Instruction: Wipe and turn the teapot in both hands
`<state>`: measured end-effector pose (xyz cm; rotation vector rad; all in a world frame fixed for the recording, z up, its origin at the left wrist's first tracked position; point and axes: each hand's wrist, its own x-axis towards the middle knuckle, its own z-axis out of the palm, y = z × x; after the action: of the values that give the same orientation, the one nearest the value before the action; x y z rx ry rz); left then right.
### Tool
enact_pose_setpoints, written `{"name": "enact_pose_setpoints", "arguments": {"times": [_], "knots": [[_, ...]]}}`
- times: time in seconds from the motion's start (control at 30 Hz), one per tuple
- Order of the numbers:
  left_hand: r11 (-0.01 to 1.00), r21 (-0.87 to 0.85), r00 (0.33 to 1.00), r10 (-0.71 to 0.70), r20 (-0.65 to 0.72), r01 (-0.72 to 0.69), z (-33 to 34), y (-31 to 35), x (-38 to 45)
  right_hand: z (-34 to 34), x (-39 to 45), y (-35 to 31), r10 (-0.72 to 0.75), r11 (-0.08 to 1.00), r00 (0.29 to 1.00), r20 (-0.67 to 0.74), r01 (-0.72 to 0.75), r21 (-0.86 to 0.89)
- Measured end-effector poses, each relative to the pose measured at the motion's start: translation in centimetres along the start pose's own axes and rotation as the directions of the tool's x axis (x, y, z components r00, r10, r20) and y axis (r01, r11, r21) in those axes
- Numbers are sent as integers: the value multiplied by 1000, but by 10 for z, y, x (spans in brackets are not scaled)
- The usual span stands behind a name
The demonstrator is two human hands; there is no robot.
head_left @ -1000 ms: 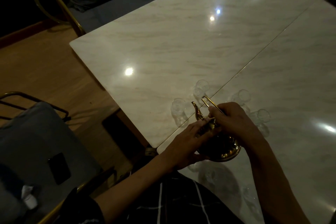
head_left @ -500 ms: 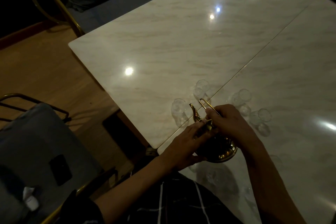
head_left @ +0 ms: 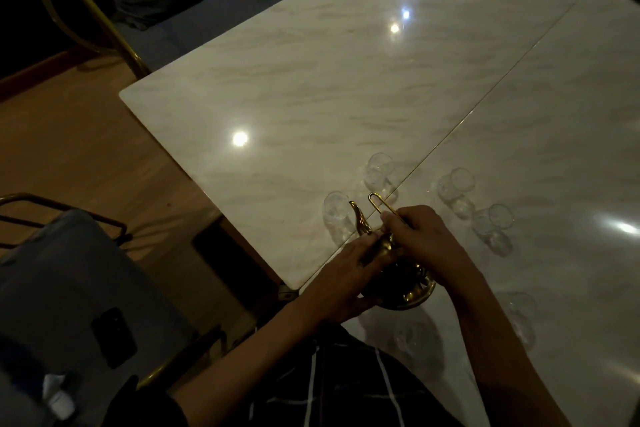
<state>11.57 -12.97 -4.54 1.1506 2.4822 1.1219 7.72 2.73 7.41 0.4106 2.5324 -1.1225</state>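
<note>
A small brass pot [head_left: 398, 274] w/ a curved spout and a thin wire loop handle [head_left: 382, 206] is held upright at the near edge of the marble table [head_left: 311, 97], right over the gold seam between the two slabs. The left hand [head_left: 341, 279] is wrapped round the pot's body from the spout side, fingers curled on the neck; the right hand [head_left: 427, 244] is closed over the top, fingertips pinching the handle approx. where it meets the lid area. Whether the lid itself is gripped can't be told, as it is hidden under the fingers. Several clear glasses are stood close by: one [head_left: 336, 215] just beside the spout, one [head_left: 379, 172] beyond the handle, two more [head_left: 455, 191] [head_left: 495, 229] to the right, and faint ones near the right forearm, e.g. [head_left: 519, 315]. Main risks, as judged: the spout-side glass could be clipped and tipped if the pot is swung or tilted left, since hardly any gap is left; the low-contrast glasses near the forearm could be swept by the elbow, being barely seen in dim light; the pot could be slid off the near edge if pressed down and toward the body, given polished stone under a smooth base. The wire handle may be bent if twisted hard.
</note>
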Motion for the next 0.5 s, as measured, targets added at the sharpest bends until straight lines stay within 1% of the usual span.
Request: {"name": "enact_pose_setpoints", "arguments": {"times": [0.13,0.33,0.5], "knots": [[999,6,999,34,-16,-34,-3,-9,3,1,-1,3,11,998,1000,-21,-10,59],[997,11,997,71,11,-71,-8,-19,15,-10,-2,4,22,989,997,-75,-11,145],[989,-57,991,134,0,-134,-21,-19,37,-28,1,1,50,982,992,-119,-27,187]]}}
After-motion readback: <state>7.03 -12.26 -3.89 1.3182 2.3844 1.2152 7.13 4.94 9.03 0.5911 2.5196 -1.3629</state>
